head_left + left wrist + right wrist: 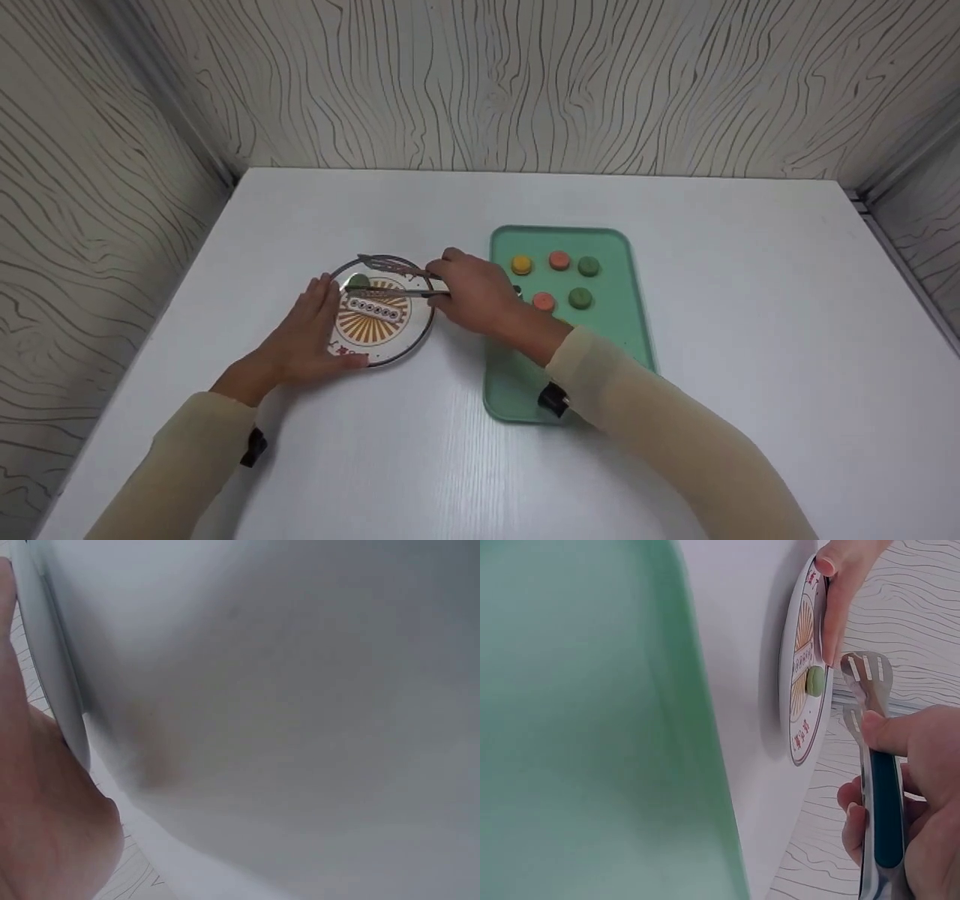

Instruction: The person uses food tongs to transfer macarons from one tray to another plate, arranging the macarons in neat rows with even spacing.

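My right hand (469, 294) grips metal tongs (390, 277) with a dark handle; their slotted tips (865, 672) hover apart over a round plate (405, 341) printed with an orange sunburst. A green macaron (358, 281) lies on the plate's far left part, clear of the tongs in the right wrist view, where the macaron (815, 680) sits on the plate (799, 735) below the tips. My left hand (315, 330) rests on the plate's left rim with straight fingers (834, 607) and the thumb at the near rim. The left wrist view shows only my palm (45, 832) and the plate's edge (52, 675).
A green tray (622, 330) lies right of the plate under my right wrist. It holds several macarons: yellow (521, 264), pink (559, 260), green (589, 265), pink (544, 301), green (579, 298). Wood-grain walls enclose the white table (750, 300).
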`<action>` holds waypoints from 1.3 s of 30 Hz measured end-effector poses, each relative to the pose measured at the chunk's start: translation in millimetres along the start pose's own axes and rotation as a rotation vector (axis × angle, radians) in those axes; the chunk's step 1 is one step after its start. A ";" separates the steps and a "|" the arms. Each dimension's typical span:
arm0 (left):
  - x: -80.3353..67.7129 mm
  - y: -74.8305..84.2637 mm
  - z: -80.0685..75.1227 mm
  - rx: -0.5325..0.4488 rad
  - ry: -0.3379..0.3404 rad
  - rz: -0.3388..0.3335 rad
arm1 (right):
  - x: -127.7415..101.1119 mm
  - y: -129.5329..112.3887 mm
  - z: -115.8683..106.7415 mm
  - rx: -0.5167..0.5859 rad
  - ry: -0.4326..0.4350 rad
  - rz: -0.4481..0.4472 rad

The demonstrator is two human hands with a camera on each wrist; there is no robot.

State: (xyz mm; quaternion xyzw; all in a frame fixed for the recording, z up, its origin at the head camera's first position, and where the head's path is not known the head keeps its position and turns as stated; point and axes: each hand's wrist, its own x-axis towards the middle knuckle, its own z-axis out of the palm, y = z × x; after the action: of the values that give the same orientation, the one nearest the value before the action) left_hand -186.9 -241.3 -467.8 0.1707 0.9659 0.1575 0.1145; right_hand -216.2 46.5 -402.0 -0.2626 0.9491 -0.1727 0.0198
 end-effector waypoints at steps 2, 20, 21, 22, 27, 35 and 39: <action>0.3 -0.1 0.1 0.007 -0.004 -0.004 | -4.5 3.9 -2.6 -0.005 0.008 -0.012; 1.5 1.1 -4.2 0.044 -0.029 -0.007 | -47.0 45.7 -23.5 0.015 0.083 -0.037; 1.4 1.4 -4.6 0.045 -0.029 -0.008 | -50.2 48.4 -24.9 0.024 0.089 -0.034; 1.4 1.5 -4.8 0.044 -0.031 -0.010 | -53.5 51.1 -26.9 0.039 0.094 -0.031; 2.2 1.3 -4.9 0.046 -0.034 -0.015 | -69.4 62.6 -35.4 0.084 0.108 -0.025; 2.2 2.7 -1.5 0.066 -0.020 -0.019 | -85.8 72.0 -45.6 0.112 0.107 -0.035; 2.7 2.3 -0.4 0.071 -0.011 -0.022 | -93.9 74.5 -51.4 0.152 0.083 -0.043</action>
State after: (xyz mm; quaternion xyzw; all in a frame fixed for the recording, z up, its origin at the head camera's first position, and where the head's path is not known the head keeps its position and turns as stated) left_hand -188.8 -238.4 -467.1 0.1650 0.9720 0.1210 0.1154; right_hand -178.6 170.1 -383.9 -0.2732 0.9274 -0.2554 -0.0036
